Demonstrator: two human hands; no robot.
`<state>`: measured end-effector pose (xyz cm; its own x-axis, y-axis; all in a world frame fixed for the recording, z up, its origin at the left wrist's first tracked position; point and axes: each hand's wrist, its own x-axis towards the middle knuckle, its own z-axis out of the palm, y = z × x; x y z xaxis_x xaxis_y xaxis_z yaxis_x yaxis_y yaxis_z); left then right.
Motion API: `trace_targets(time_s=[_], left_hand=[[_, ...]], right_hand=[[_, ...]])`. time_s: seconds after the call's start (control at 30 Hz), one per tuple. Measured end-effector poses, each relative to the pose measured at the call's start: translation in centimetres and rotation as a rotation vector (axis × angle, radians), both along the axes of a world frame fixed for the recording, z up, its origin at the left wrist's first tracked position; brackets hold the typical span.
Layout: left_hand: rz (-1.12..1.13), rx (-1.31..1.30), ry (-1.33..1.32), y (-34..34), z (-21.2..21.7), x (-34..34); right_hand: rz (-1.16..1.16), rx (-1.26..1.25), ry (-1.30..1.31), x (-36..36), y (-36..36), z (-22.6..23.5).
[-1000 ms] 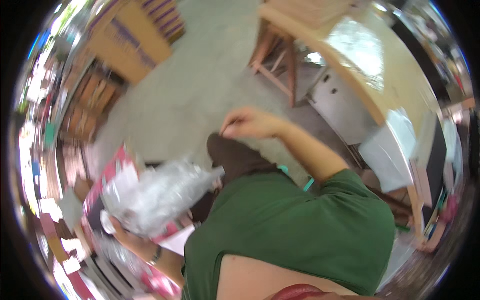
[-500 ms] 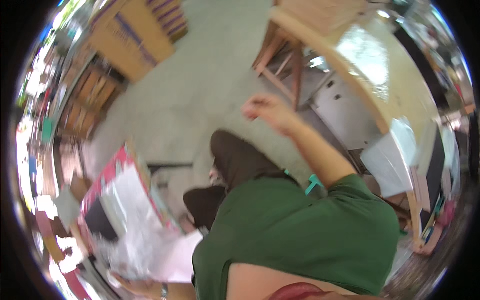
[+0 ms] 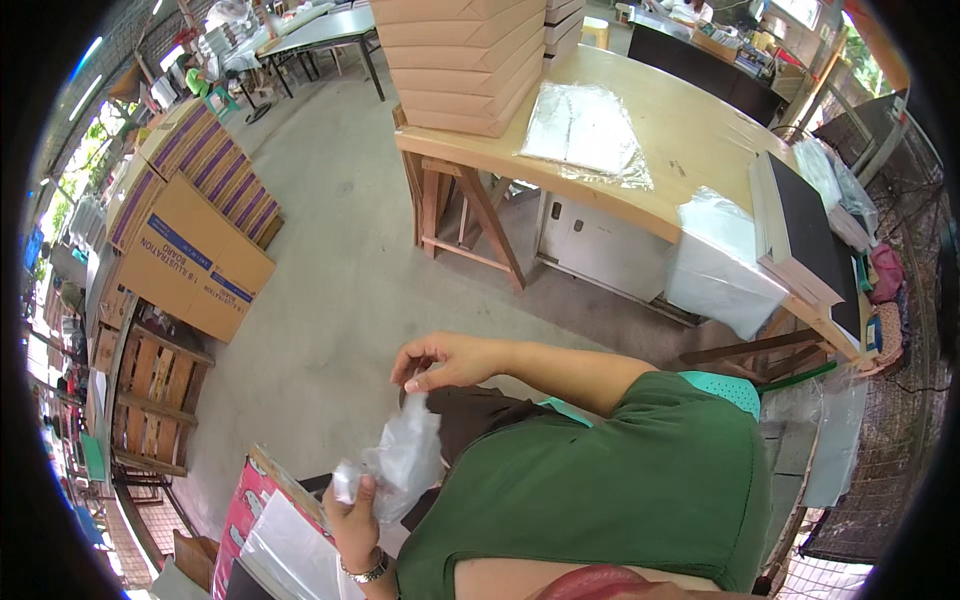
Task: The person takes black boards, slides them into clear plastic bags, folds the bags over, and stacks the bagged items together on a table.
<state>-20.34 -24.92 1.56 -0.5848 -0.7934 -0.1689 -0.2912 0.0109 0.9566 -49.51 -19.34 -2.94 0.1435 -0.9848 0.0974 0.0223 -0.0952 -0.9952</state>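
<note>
A crumpled clear plastic bag (image 3: 405, 455) hangs in front of my body, above my dark trousers. Its lower left part is gripped by my left hand (image 3: 355, 515), thumb up, with a metal-banded watch on the wrist. My right hand (image 3: 440, 362) reaches across from the right, fingers curled. The bag's narrow upper end meets its thumb and seems pinched there, though the contact is partly hidden. Close by my left forearm, clear plastic sheets (image 3: 290, 540) lie on a red patterned box (image 3: 240, 515).
Ahead to the right stands a wooden table (image 3: 690, 120) with a tall stack of brown boxes (image 3: 455, 70), plastic packets (image 3: 585, 130) and a black-covered stack (image 3: 805, 230). Flat cartons (image 3: 190, 260) and a wooden crate (image 3: 155, 400) line the left.
My view has swung up and to the right. My left hand has risen from the plastic sheets with the crumpled bag, and my right hand has come close to it.
</note>
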Motion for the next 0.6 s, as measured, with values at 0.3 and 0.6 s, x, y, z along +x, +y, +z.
trace_targets(time_s=[0.3,0.6], left_hand=[[-0.053,0.085,0.127,0.6,-0.2,-5.2],[0.099,0.150,0.263,-0.4,-1.5,-6.2]], right_hand=[[0.214,-0.221,0.120,3.8,-0.2,2.0],[0.251,0.060,-0.043,0.0,2.2,-0.1]])
